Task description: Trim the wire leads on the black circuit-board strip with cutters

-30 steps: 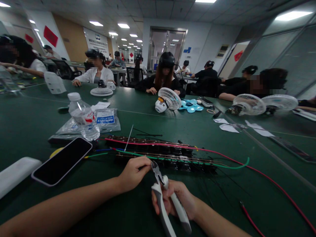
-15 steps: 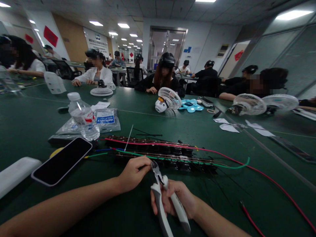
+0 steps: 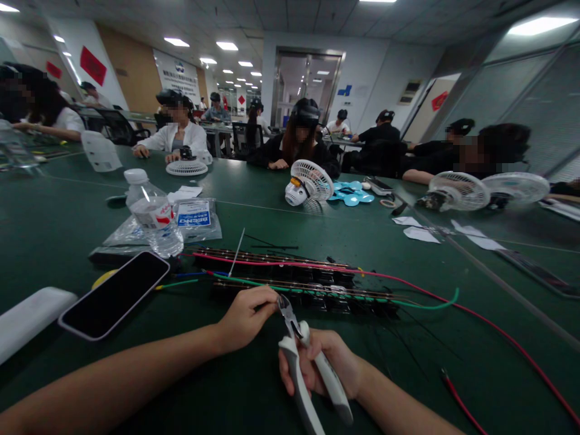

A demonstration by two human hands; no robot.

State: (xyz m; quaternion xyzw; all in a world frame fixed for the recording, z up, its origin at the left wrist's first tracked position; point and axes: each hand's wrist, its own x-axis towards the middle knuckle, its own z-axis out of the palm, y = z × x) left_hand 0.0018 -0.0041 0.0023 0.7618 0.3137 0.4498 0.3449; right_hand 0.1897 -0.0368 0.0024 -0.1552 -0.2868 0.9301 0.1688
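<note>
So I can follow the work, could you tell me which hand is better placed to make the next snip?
Likely the right hand: its grip is on the cutters, whose tip sits by the pinching left hand.

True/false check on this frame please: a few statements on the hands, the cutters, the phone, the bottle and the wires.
1. The right hand grips the cutters by their handles. True.
2. The left hand rests on the phone. False: its fingers are pinched together at the cutters' tip, and the phone lies apart, further left on the table.
3. The water bottle lies on its side. False: it stands upright with its white cap on.
4. A red wire runs along the black strips and off to the right. True.
5. The phone's screen is lit. False: it is dark.
</note>
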